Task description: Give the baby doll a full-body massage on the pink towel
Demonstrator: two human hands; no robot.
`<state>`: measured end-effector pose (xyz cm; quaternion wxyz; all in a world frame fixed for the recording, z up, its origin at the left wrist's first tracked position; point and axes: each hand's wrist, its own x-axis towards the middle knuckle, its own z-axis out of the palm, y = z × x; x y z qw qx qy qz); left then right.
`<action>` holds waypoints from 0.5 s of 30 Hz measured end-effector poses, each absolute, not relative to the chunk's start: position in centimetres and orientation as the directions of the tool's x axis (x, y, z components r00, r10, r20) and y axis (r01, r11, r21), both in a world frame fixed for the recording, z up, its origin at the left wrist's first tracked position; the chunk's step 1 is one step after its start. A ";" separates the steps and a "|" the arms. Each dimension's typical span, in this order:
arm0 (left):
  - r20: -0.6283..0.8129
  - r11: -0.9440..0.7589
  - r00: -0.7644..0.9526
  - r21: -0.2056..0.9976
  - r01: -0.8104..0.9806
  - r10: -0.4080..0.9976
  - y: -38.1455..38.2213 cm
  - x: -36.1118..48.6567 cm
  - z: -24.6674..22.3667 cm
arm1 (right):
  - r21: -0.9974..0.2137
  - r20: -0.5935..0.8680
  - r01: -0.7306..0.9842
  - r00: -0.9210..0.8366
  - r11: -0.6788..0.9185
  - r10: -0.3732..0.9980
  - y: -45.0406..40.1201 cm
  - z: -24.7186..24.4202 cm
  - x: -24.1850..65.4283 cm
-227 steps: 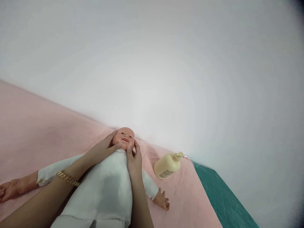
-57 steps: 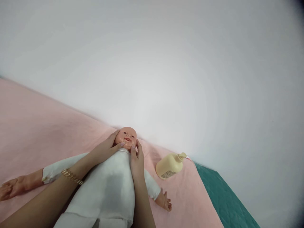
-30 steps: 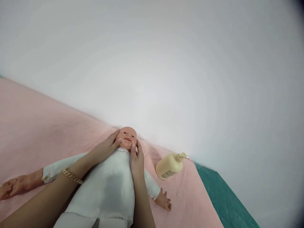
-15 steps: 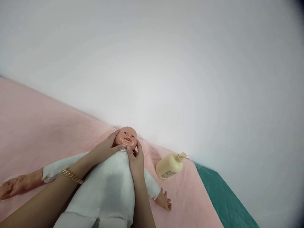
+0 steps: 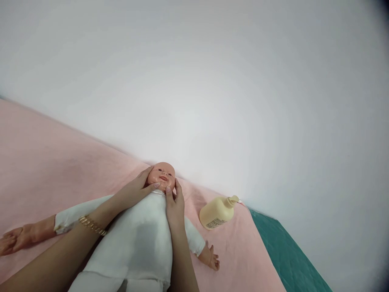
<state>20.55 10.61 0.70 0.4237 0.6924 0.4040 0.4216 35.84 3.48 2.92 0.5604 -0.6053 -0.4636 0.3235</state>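
Note:
A baby doll [image 5: 139, 239] with a cloth body in white lies on its back, its arms spread to both sides. My left hand [image 5: 135, 190] cups the left side of the doll's head [image 5: 163, 167], with the thumb on the chin. On the other side my right hand [image 5: 176, 205] holds the cheek and jaw, its thumb also at the chin. Some fingertips are hidden behind the head. A gold bracelet [image 5: 91, 225] circles my left wrist.
A pale yellow pump bottle [image 5: 216, 211] stands to the right, near the doll's arm. Beneath everything is a pink cloth [image 5: 60, 162], and a green quilted cover [image 5: 282, 247] shows at the right. Behind rises a white wall [image 5: 194, 89].
My thumbs have slid a little apart along the doll's chin, the right one outward to the right. The doll and the bottle are where they were.

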 end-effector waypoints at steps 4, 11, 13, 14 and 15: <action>0.229 -0.305 0.306 0.925 0.228 0.924 10.6 20.5 0.7 | -0.976 0.146 0.206 0.349 0.076 0.926 3.6 2.5 35.9; 0.231 -0.311 0.293 0.911 0.269 0.928 10.6 20.5 0.8 | -0.969 0.153 0.235 0.344 0.073 0.926 3.6 2.4 36.0; 0.237 -0.320 0.299 0.908 0.270 0.924 10.7 20.5 0.8 | -0.968 0.161 0.238 0.345 0.080 0.925 3.6 2.4 36.0; 0.239 -0.323 0.302 0.907 0.271 0.923 10.6 20.5 0.8 | -0.968 0.163 0.239 0.347 0.081 0.924 3.6 2.3 36.1; 0.240 -0.325 0.304 0.905 0.273 0.922 10.6 20.5 0.8 | -0.967 0.164 0.241 0.346 0.081 0.924 3.6 2.3 36.1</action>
